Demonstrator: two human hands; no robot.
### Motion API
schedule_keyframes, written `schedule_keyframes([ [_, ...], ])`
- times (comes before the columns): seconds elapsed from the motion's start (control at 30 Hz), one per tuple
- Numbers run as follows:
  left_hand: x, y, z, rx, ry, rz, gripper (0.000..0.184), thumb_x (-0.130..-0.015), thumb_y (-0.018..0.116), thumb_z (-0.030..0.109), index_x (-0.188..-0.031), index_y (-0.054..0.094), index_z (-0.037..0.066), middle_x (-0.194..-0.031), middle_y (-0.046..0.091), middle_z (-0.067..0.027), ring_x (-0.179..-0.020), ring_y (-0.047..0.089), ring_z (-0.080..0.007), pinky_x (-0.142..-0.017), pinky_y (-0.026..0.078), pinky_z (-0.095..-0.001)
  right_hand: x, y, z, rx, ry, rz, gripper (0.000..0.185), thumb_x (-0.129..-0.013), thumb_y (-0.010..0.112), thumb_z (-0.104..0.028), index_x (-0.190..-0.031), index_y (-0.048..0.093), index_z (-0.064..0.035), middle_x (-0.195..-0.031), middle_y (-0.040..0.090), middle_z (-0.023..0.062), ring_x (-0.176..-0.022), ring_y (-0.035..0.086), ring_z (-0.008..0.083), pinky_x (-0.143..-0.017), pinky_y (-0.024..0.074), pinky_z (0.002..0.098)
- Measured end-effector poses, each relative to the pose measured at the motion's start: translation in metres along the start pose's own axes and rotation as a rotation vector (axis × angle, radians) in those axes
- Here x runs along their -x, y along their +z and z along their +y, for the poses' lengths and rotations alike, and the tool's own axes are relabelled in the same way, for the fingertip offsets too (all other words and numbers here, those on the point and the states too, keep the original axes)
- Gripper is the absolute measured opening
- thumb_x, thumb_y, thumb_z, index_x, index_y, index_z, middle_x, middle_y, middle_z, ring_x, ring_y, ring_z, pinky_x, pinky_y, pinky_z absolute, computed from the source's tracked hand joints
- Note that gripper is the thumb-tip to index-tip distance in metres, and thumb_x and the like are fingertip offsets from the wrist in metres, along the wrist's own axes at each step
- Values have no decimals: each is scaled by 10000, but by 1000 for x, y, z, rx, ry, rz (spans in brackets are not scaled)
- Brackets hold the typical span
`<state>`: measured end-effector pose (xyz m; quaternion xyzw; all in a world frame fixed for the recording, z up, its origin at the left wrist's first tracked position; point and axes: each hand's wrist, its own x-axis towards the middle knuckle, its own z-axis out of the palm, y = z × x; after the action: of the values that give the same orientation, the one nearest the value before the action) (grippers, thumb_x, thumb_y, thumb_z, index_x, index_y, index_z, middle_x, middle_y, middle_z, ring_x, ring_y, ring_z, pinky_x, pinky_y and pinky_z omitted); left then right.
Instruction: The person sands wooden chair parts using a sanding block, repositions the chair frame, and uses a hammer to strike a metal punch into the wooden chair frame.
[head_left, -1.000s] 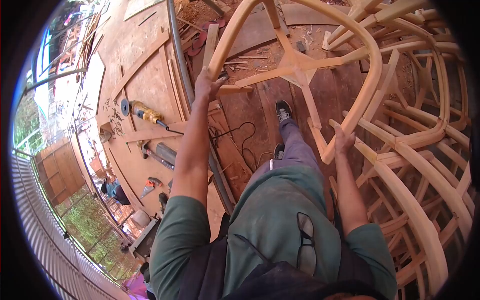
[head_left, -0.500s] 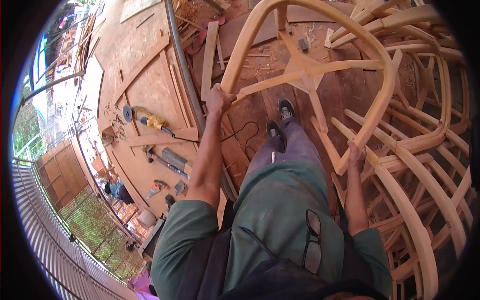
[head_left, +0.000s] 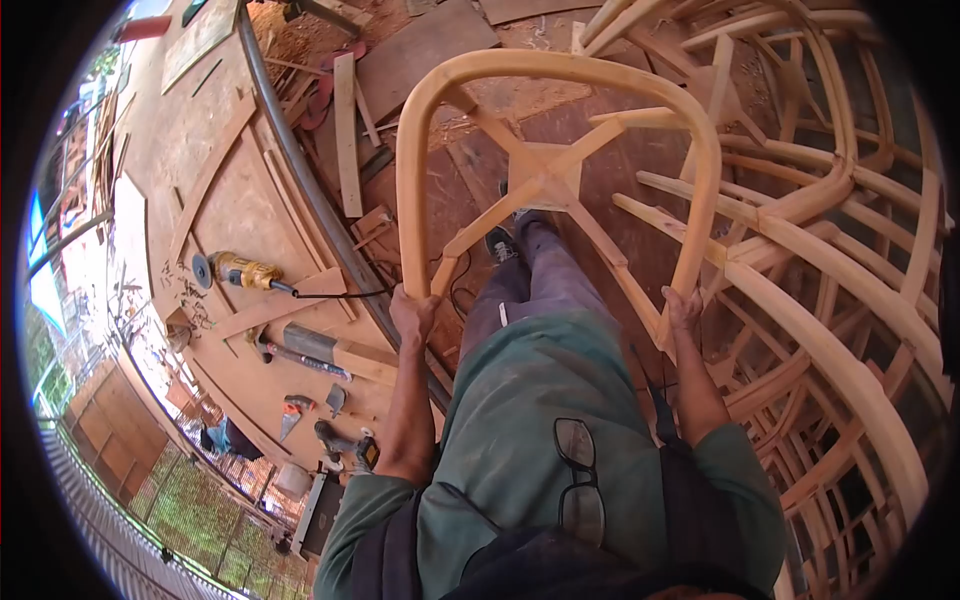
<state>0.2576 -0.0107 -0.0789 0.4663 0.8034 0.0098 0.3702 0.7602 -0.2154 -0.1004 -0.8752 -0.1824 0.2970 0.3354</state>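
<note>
A light wooden chair frame (head_left: 560, 67), with a rounded hoop and crossed braces meeting at a square centre panel (head_left: 546, 176), is held up in front of my body. My left hand (head_left: 412, 318) is closed round the hoop's lower left end. On the opposite side, my right hand (head_left: 683, 314) grips the lower right part of the frame. Through the hoop's opening I see the floor, my shoes and my trouser legs. The fingers of both hands are partly hidden behind the wood.
Stacked wooden chair frames (head_left: 835, 310) crowd the right side. On the workbench (head_left: 235, 130) at left lie a yellow angle grinder (head_left: 245, 271) with a cord, a hammer (head_left: 300, 355), a drill (head_left: 340, 440) and wood strips. Boards and sawdust cover the floor ahead. A person (head_left: 232, 440) is far left.
The chair frame has come lower and to the left, and its tilted hoop is now more level. Both hands keep hold of it. The view has turned slightly.
</note>
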Motion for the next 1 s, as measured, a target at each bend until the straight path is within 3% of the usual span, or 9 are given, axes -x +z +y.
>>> schedule_keyframes([
  [0.13,22,15,-22,26,-37,6,472,-643,823,208,-1024,668,-25,-954,736,-192,-915,724,-330,-863,556,-397,0,-7,6,35,29,-40,489,-741,827,-208,-1115,641,46,-1010,709,146,-888,678,289,-830,545,398],
  [0.23,21,23,-43,7,16,-35,494,-663,828,215,-1066,676,-26,-971,737,-210,-937,726,-351,-871,558,-408,-2,-13,30,71,-110,-3,540,-750,828,-225,-1165,634,61,-1051,711,175,-936,678,338,-867,539,422],
  [0.27,22,20,-41,-99,-25,-88,529,-676,845,243,-1100,679,-25,-1008,737,-232,-986,723,-371,-884,556,-427,-4,-10,34,73,-185,-4,560,-753,829,-232,-1184,631,67,-1066,711,187,-955,678,356,-880,535,431],
  [0.33,17,21,-53,-91,16,-108,593,-666,882,312,-1114,682,-21,-1049,733,-249,-1028,715,-382,-895,551,-450,-16,-18,55,314,-62,-64,645,-763,827,-212,-1280,585,87,-1161,685,222,-1040,661,378,-929,522,440],
  [0.4,24,-3,-22,-90,-29,-206,646,-694,885,426,-1117,686,-19,-1052,734,-247,-1033,715,-384,-889,550,-449,-23,-21,61,341,-31,-98,697,-765,826,-179,-1335,540,102,-1233,653,239,-1097,645,361,-969,510,435],
  [0.47,17,-12,-10,70,-49,-254,739,-775,776,600,-1172,684,-16,-1063,731,-249,-1056,700,-408,-911,539,-465,-24,-19,58,179,-43,-149,692,-789,805,-125,-1366,505,112,-1279,625,247,-1133,630,357,-999,499,428],
  [0.53,-6,4,-8,160,11,-89,751,-836,697,665,-1156,689,-14,-1097,718,-255,-1094,680,-420,-920,523,-467,-20,-15,45,182,10,-140,656,-801,791,-91,-1366,516,97,-1248,631,208,-1101,631,312,-981,506,403],
  [0.8,-148,-8,170,264,225,44,694,-890,645,635,-1168,695,1,-1101,715,-268,-1083,680,-432,-906,528,-499,-16,-20,28,86,122,-207,649,-847,757,-66,-1403,471,109,-1318,596,200,-1171,603,315,-1029,467,386],
  [1.0,-189,-10,247,97,99,-3,803,-760,705,750,-1121,755,35,-1086,744,-215,-1039,719,-361,-914,551,-460,-9,-14,10,106,243,-150,634,-833,780,-76,-1376,503,100,-1285,613,190,-1126,620,304,-1006,481,383],
])
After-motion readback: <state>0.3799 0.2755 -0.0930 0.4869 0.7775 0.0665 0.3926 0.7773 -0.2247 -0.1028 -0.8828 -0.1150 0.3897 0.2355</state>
